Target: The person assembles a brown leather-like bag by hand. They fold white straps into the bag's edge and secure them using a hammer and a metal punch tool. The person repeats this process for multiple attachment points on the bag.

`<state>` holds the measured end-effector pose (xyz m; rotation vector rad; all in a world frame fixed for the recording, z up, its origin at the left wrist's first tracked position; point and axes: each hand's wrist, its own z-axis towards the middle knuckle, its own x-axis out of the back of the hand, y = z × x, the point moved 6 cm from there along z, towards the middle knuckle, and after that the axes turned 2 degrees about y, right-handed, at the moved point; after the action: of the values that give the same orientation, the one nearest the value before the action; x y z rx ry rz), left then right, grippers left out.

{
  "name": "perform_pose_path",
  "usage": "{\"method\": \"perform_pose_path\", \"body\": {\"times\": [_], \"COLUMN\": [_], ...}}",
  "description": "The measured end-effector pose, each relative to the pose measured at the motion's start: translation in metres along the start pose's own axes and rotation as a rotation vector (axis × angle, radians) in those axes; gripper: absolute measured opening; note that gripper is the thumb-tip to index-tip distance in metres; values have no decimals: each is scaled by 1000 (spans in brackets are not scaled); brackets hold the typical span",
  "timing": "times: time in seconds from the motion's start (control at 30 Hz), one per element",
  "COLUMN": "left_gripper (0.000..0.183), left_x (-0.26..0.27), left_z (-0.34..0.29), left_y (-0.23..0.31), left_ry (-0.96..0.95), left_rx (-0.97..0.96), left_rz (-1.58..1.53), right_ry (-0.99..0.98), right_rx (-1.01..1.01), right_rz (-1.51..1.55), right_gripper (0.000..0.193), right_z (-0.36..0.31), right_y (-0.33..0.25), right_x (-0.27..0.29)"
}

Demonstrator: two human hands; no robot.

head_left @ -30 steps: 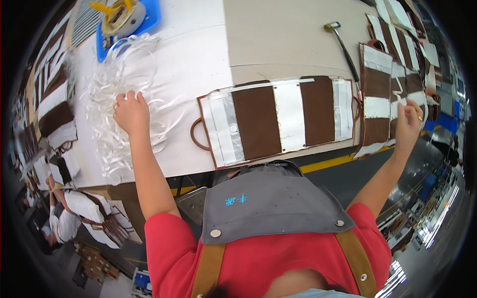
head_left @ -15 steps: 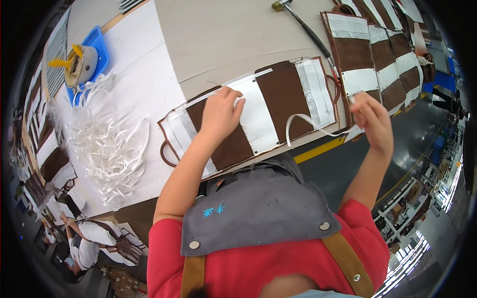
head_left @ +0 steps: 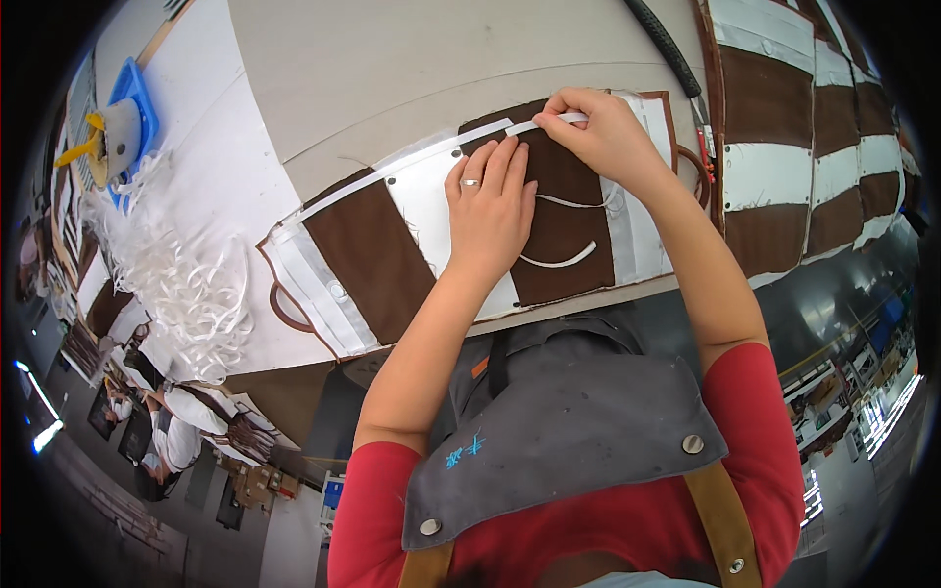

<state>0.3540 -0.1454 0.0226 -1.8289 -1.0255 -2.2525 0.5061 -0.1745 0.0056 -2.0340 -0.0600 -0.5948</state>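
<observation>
A brown-and-white striped bag panel [head_left: 358, 250] lies on the table in front of me, with a brown loop handle at each end. A narrow white strip [head_left: 412, 162] runs along its far edge. My left hand [head_left: 487, 211], wearing a ring, rests flat on the panel with fingers stretched toward that edge. My right hand [head_left: 598, 132] pinches another white tape strip [head_left: 524, 127] just right of the left fingertips, close to the end of the strip on the edge. The tape's loose tail curls down over the brown band.
At left lies a tangled pile of white strips [head_left: 196, 294]. Beyond it a glue-smeared pot [head_left: 124, 137] with yellow-handled tools sits in a blue tray [head_left: 149, 103]. A black tool handle [head_left: 668, 44] and stacked striped panels [head_left: 769, 176] lie to the right. People work at far left.
My right hand has brought the white tape in from the right to the panel's far edge. My left hand has slid rightward along that edge. The view has shifted.
</observation>
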Motion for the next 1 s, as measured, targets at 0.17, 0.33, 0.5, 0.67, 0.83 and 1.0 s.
{"method": "perform_pose_path", "body": {"times": [0.17, 0.33, 0.5, 0.67, 0.83, 1.0], "left_gripper": [40, 40, 40, 41, 44, 50], "left_x": [-6, -6, -3, -3, -5, -5], "left_z": [-1, -1, 3, 10, 10, 10], "left_y": [0, 1, 0, 1, 2, 3], "left_ry": [-14, -51, -77, -105, -128, -115], "left_rx": [17, 11, 8, 17, 15, 1], "left_rz": [6, 21, 11, 73, 142, 149], "right_ry": [90, 72, 70, 108, 107, 74], "right_rx": [-15, -38, -35, -10, 35, -41], "right_rz": [92, 124, 133, 118, -76, 45], "right_gripper": [21, 22, 22, 21, 17, 12], "right_z": [8, 9, 8, 7, -5, -16], "right_y": [16, 19, 12, 12, 3, 13], "right_x": [0, 0, 0, -2, 13, 40]}}
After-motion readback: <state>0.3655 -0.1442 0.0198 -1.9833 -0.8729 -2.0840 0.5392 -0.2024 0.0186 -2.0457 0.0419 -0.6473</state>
